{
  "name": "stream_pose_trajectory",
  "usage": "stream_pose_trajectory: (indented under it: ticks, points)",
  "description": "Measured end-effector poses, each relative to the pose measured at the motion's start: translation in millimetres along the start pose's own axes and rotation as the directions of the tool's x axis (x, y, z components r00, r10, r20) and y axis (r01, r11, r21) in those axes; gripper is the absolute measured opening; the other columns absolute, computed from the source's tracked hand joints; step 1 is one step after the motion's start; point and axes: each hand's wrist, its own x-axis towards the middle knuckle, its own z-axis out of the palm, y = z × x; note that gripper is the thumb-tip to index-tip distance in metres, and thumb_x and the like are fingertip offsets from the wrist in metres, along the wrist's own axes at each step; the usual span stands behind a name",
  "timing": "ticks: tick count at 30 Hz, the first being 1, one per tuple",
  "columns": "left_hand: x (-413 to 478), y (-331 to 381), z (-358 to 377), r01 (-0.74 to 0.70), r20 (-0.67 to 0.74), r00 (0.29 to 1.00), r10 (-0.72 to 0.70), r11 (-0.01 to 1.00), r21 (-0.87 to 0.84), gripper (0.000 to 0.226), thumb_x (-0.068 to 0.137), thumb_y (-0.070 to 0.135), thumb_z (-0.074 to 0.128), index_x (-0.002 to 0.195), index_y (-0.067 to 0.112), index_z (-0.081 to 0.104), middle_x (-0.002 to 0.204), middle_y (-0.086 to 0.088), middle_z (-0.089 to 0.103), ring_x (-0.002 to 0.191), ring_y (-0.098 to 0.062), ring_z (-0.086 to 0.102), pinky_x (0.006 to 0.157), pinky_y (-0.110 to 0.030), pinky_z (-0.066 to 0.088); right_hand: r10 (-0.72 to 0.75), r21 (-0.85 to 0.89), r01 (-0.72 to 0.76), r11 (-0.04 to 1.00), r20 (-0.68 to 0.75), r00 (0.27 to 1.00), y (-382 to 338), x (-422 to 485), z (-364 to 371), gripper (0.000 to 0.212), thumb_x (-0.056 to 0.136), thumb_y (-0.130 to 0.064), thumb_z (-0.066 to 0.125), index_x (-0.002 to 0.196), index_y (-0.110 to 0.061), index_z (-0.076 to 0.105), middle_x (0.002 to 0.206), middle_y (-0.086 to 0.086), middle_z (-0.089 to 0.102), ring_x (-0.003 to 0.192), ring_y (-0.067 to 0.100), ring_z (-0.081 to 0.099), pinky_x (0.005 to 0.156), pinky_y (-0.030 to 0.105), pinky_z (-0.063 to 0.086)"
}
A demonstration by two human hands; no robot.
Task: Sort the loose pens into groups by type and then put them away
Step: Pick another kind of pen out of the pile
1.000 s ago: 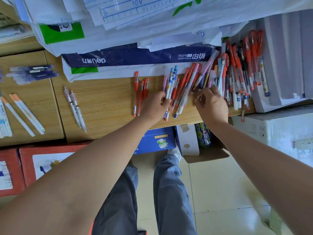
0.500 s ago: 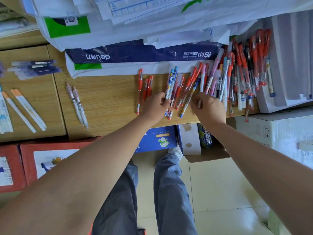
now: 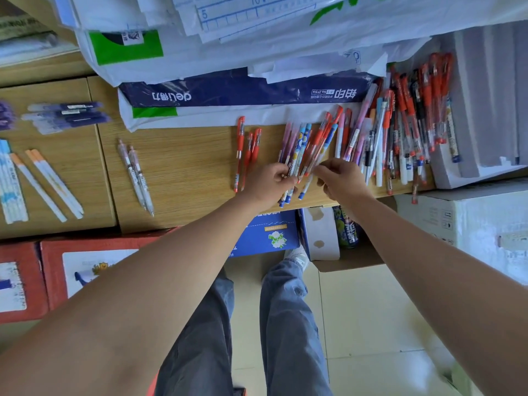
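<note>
Pens of mixed kinds form a fanned bunch point(image 3: 303, 150) between the two hands. Their long axes run away from the person and lean a little rightward at the far ends. The left hand point(image 3: 267, 182) has its fingers curled round the near ends of this bunch, the tips poking out below it at the desk's front edge. The right hand point(image 3: 344, 181) comes in from the right, its fingers bent and its fingertips point(image 3: 320, 168) up against the red pens in the fan point(image 3: 321, 135). Whether they pinch one or merely touch it cannot be told through the blur.

A row of three red pens point(image 3: 247, 151) lies just to the left of the left hand and parallel to the bunch. Any red pen drawn out probably has to cross over that hand to join them, or be passed to it. The unsorted heap point(image 3: 400, 130) sits to the right, nearer the right hand.

All of this rests on a wooden desktop point(image 3: 185, 167). Further left lie two white click pens point(image 3: 137, 175), orange-capped pens point(image 3: 48, 181) and purple pens point(image 3: 68, 115), each group apart from the others. A wrapped ream of paper point(image 3: 243, 91) lies along the back of the desk, and white cartons point(image 3: 485, 110) stand beside the heap. Below the desk are a blue box point(image 3: 265, 232), red cartons point(image 3: 85, 264) and a tiled floor point(image 3: 371, 310).
</note>
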Motion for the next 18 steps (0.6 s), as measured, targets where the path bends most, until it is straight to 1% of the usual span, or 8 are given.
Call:
stream_pose_trajectory:
  ticks: [4,5,8,11,13,15,16,18]
  points:
    - [-6.3,25.9,12.0,0.093,0.101,0.992,-0.072,0.972,-0.218,0.027,0.094,0.021,0.059,0.117,0.008,0.061,0.106,-0.022,0.066,0.098,-0.037,0.066,0.075,-0.05,0.055,0.001,0.097,-0.007,0.995,0.066,0.998,-5.3,-9.4,-7.6,0.014,0.088,-0.018,0.067,0.075,-0.013,0.063,0.061,0.001,0.055,0.046,0.011,0.04,0.045,0.021,0.033]
    - [-6.7,29.9,14.1,0.101,0.109,0.991,-0.077,0.966,-0.239,0.028,0.095,0.019,0.057,0.12,0.005,0.059,0.106,-0.022,0.065,0.094,-0.035,0.068,0.069,-0.043,0.056,0.007,0.138,-0.015,0.99,0.058,0.998,-5.5,-10.6,-9.6,0.014,0.088,-0.016,0.068,0.075,-0.012,0.062,0.06,0.001,0.054,0.046,0.011,0.04,0.044,0.02,0.033]
    - [-10.3,38.1,15.7,0.097,0.139,0.988,-0.065,0.967,-0.237,0.024,0.097,0.012,0.054,0.117,0.0,0.057,0.085,-0.009,0.063,0.06,-0.006,0.065,0.048,-0.019,0.05,0.007,0.179,-0.023,0.984,0.089,0.996,-4.0,-15.6,-17.9,0.015,0.087,-0.015,0.069,0.075,-0.011,0.061,0.057,-0.001,0.055,0.048,0.012,0.041,0.044,0.02,0.033]
    - [-13.3,39.8,16.1,0.14,0.192,0.977,-0.088,0.952,-0.274,0.023,0.098,0.007,0.05,0.117,-0.005,0.056,0.08,-0.012,0.062,0.055,-0.008,0.064,0.048,-0.019,0.051,-0.042,0.065,0.035,0.997,0.099,0.994,1.1,-18.6,-27.4,0.013,0.087,-0.02,0.07,0.078,-0.011,0.065,0.061,0.002,0.06,0.051,0.012,0.046,0.049,0.024,0.038]
    - [-13.3,39.4,17.7,0.158,0.191,0.976,-0.106,0.946,-0.283,0.024,0.099,0.006,0.048,0.117,-0.009,0.053,0.079,-0.014,0.062,0.061,-0.017,0.063,0.054,-0.024,0.054,-0.129,-0.135,0.115,0.984,-0.1,0.987,7.7,-14.3,-35.9,0.011,0.088,-0.024,0.067,0.087,-0.013,0.068,0.075,0.004,0.065,0.06,0.014,0.054,0.056,0.026,0.043]
    - [-11.7,37.7,20.2,0.157,0.166,0.979,-0.114,0.949,-0.273,0.025,0.1,0.006,0.046,0.117,-0.01,0.052,0.08,-0.013,0.063,0.066,-0.022,0.062,0.056,-0.025,0.054,-0.216,-0.3,0.105,0.948,-0.365,0.906,13.4,-7.8,-46.2,0.017,0.09,-0.026,0.063,0.103,-0.015,0.063,0.089,0.0,0.066,0.075,0.016,0.061,0.062,0.025,0.044]
    - [-10.7,37.2,21.5,0.149,0.148,0.982,-0.113,0.954,-0.259,0.024,0.1,0.007,0.046,0.117,-0.009,0.052,0.08,-0.012,0.064,0.068,-0.024,0.062,0.056,-0.026,0.053,-0.227,-0.331,0.078,0.94,-0.439,0.869,15.6,-4.4,-51.0,0.022,0.091,-0.027,0.062,0.109,-0.014,0.06,0.093,0.0,0.066,0.081,0.018,0.062,0.065,0.025,0.043]
    - [-8.0,35.7,24.5,0.138,0.117,0.987,-0.111,0.956,-0.258,0.024,0.1,0.009,0.046,0.116,-0.007,0.052,0.08,-0.012,0.065,0.067,-0.025,0.062,0.058,-0.03,0.05,-0.205,-0.41,0.007,0.912,-0.44,0.874,21.7,3.9,-54.9,0.032,0.091,-0.029,0.062,0.115,-0.009,0.056,0.095,0.002,0.063,0.085,0.021,0.06,0.066,0.027,0.042]
